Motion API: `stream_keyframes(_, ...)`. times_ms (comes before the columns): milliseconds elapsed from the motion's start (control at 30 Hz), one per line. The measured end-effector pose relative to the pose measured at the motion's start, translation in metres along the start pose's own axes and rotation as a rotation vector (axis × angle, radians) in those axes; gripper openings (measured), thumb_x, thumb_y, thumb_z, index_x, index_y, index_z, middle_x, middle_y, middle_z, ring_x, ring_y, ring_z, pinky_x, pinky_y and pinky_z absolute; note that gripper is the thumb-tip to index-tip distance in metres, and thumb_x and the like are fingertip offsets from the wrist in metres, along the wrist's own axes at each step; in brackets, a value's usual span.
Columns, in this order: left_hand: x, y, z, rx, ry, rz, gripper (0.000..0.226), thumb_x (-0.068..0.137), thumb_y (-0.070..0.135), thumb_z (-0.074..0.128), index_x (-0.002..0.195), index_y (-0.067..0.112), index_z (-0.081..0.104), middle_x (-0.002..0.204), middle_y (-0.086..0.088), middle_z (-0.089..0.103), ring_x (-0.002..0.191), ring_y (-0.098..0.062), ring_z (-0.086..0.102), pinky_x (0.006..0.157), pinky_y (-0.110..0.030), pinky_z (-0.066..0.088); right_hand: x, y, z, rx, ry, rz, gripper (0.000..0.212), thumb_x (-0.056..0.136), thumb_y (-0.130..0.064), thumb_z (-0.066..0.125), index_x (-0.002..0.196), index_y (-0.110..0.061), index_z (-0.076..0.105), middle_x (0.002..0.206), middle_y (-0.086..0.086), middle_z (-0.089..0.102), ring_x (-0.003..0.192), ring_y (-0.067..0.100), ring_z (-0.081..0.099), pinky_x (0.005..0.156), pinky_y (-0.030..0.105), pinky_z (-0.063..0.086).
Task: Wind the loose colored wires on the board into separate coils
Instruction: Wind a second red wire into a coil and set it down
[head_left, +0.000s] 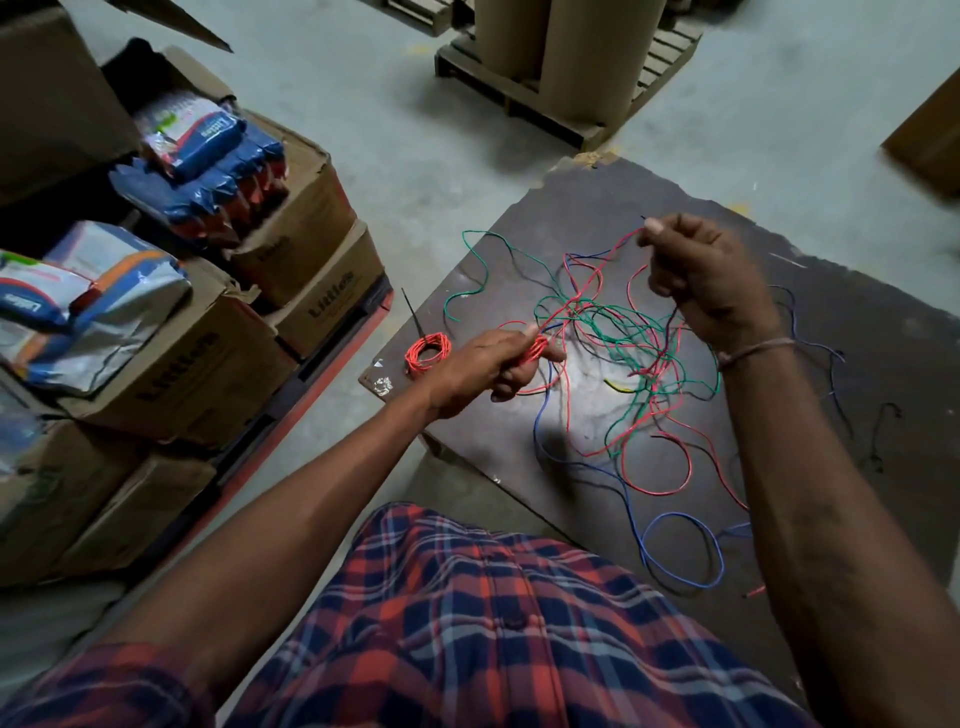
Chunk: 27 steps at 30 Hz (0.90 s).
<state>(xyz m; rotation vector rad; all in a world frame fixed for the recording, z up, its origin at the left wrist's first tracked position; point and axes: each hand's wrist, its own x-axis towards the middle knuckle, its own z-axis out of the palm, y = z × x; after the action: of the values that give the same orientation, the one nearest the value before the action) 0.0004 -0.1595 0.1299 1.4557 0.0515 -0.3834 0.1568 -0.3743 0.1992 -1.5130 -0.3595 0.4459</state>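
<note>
The left hand (485, 371) is clenched around a small bundle of red wire (540, 347) turns, acting as the form on which a new coil builds. The right hand (701, 280) is raised farther back and pinches the same red strand near its free end between thumb and forefinger, holding it up, probably to keep it taut and clear of the tangle while it is drawn in.

Under and between the hands, on the dark board (883, 364), lies the loose tangle of wires (623, 332): green, red, blue and black strands crossing one another, with a blue loop (680, 551) lying apart at the near edge. 1 finished red coil (428, 352) sits at the board's left edge, well apart from the tangle, likely set there so it cannot snag again.

Judging by that, only 1 coil is done and a 2nd is under way; the green, blue and black strands remain unwound. Cardboard boxes (218, 332) stand to the left on the floor.
</note>
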Motion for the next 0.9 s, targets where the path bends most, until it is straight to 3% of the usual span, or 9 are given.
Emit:
stream_keyframes(100,-0.006,0.004,0.005,-0.05,-0.023,0.01,0.051,0.112,0.031,0.032,0.131,-0.009,0.058,0.071,-0.007,0.016,0.058,-0.015,0.018,0.055,-0.036,0.016,0.014,0.034,0.005,-0.15,0.135,0.041,0.015,0.099,-0.012,0.066,0.083,-0.013,0.065,0.068,-0.005,0.062,0.044,-0.001,0.039,0.046,0.016,0.032)
stream_keyframes(167,-0.006,0.01,0.007,-0.083,-0.006,0.031,0.049,0.112,0.03,0.033,0.132,-0.007,0.058,0.071,-0.005,0.017,0.056,-0.013,0.019,0.055,-0.037,0.017,0.014,0.062,0.01,-0.258,0.159,0.079,0.011,0.094,-0.013,0.073,0.084,-0.013,0.07,0.075,-0.002,0.068,0.056,-0.004,0.053,0.061,0.014,0.043)
stream_keyframes(267,0.0,0.021,0.006,-0.188,0.023,0.076,0.047,0.113,0.026,0.032,0.135,-0.009,0.054,0.069,-0.001,0.017,0.051,-0.01,0.018,0.053,-0.035,0.018,-0.003,0.092,0.026,-0.445,0.031,0.18,0.018,0.095,-0.016,0.072,0.088,0.0,0.075,0.056,-0.016,0.061,0.048,-0.006,0.047,0.055,0.008,0.033)
stream_keyframes(333,0.005,0.028,0.004,-0.303,0.053,0.115,0.047,0.112,0.023,0.031,0.138,-0.012,0.048,0.066,0.003,0.024,0.048,-0.009,0.023,0.052,-0.028,0.031,-0.021,0.1,0.044,-0.528,-0.106,0.21,0.029,0.099,-0.023,0.068,0.087,0.001,0.077,0.05,-0.017,0.055,0.046,-0.004,0.045,0.053,0.01,0.031)
stream_keyframes(467,0.017,0.037,0.004,-0.454,0.135,0.219,0.026,0.11,0.011,0.031,0.119,-0.005,0.048,0.074,0.0,0.053,0.064,-0.015,0.055,0.076,-0.031,0.055,-0.05,0.094,0.079,-0.547,-0.335,0.245,0.043,0.104,-0.043,0.057,0.085,-0.012,0.081,0.058,-0.006,0.049,0.049,0.003,0.038,0.05,0.013,0.031)
stream_keyframes(567,0.029,0.031,-0.005,-0.269,0.287,0.193,0.03,0.111,0.006,0.03,0.095,-0.001,0.055,0.081,-0.004,0.069,0.081,-0.018,0.071,0.089,-0.03,0.057,-0.057,0.081,0.085,-0.535,-0.355,0.226,0.036,0.104,-0.042,0.058,0.094,-0.015,0.081,0.056,-0.015,0.056,0.051,0.0,0.046,0.052,0.01,0.034)
stream_keyframes(633,0.036,0.019,-0.013,-0.016,0.398,0.162,0.027,0.111,0.009,0.033,0.1,-0.006,0.052,0.088,-0.006,0.072,0.09,-0.019,0.073,0.093,-0.028,0.054,-0.057,0.071,0.079,-0.526,-0.328,0.227,0.026,0.102,-0.037,0.063,0.102,-0.015,0.078,0.056,-0.015,0.055,0.049,0.0,0.044,0.052,0.013,0.035)
stream_keyframes(733,0.04,0.006,-0.024,0.514,0.514,0.117,0.023,0.11,0.014,0.036,0.108,-0.006,0.047,0.094,-0.008,0.071,0.084,-0.009,0.067,0.087,-0.02,0.044,-0.054,0.057,0.062,-0.323,-0.253,0.327,0.021,0.101,-0.024,0.065,0.09,-0.008,0.073,0.052,-0.005,0.043,0.041,0.008,0.032,0.041,0.02,0.026)
stream_keyframes(900,0.035,0.001,-0.022,0.742,0.254,-0.034,0.016,0.11,0.019,0.037,0.1,0.008,0.04,0.085,-0.006,0.062,0.072,-0.016,0.059,0.075,-0.031,0.045,-0.038,0.045,0.028,-0.145,-0.046,0.365,0.02,0.093,-0.017,0.073,0.077,-0.007,0.066,0.055,0.003,0.041,0.041,0.008,0.034,0.039,0.019,0.033)
